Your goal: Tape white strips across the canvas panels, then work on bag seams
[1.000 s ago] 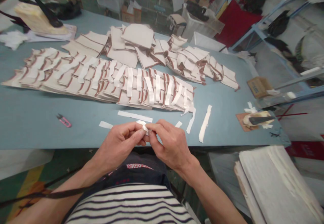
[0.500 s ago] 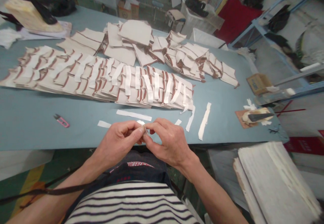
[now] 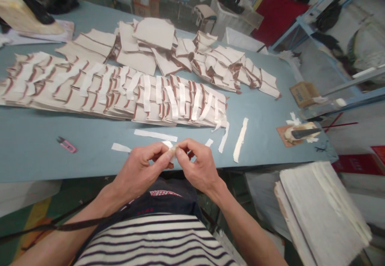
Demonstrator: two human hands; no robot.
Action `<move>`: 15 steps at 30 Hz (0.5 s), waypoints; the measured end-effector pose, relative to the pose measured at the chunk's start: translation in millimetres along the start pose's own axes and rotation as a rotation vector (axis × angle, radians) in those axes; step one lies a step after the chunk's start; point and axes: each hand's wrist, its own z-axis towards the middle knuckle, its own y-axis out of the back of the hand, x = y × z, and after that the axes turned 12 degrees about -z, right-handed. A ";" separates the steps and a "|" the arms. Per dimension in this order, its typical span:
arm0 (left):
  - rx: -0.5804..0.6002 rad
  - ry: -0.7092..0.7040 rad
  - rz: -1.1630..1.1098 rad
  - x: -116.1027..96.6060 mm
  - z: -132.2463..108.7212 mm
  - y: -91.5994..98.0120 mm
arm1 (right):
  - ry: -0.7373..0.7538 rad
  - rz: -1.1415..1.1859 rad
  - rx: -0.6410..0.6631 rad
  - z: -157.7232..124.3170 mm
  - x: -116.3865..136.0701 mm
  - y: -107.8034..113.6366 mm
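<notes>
My left hand [image 3: 146, 161] and my right hand [image 3: 197, 162] meet at the table's front edge, fingertips pinched together. Between them is a small white strip [image 3: 168, 144], mostly hidden by the fingers; its material I cannot make out. Just beyond the hands lie a long white strip [image 3: 155, 135], a short white piece [image 3: 120, 148] to the left and a smaller scrap [image 3: 209, 142] to the right. Pink-handled thread snips [image 3: 66, 144] rest at the left. Behind is a long overlapping row of cream fabric pieces [image 3: 123, 107] with brown edges, white strips lying across them.
More cream pieces [image 3: 155, 33] are heaped at the back of the blue table [image 3: 99, 150]. Two loose strips, one a thicker cream strip [image 3: 240, 141], lie right of the hands. An iron-like tool [image 3: 302, 133] stands at the right end. A grey stack [image 3: 321, 206] is at lower right.
My right hand's index finger has drawn in, and its thumb and finger now pinch at the left fingertips. The camera view has shifted slightly; the table things appear unmoved.
</notes>
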 end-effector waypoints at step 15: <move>-0.012 0.159 0.033 42.4 -3.7 10.8 | -0.443 0.029 -0.380 20.9 -82.7 50.7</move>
